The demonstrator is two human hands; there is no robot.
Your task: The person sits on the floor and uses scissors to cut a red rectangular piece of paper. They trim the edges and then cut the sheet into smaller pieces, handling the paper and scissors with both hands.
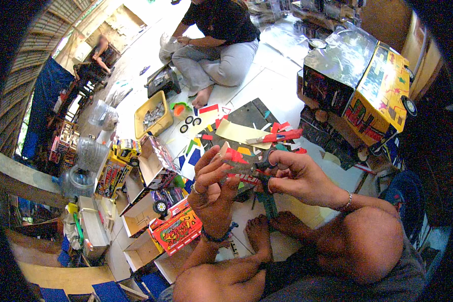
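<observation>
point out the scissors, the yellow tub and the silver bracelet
Scissors (260, 165): head view, near the pivot.
Yellow tub (159, 129): head view, on its near wall.
Silver bracelet (348, 200): head view, on its band.

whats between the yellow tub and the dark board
In the head view, three small black wheels, an orange and green piece and some coloured scraps lie between the yellow tub and dark board.

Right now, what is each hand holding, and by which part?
The right hand holds scissors by their black handles. The left hand seems to hold a small red piece; exactly where cannot be told.
</observation>
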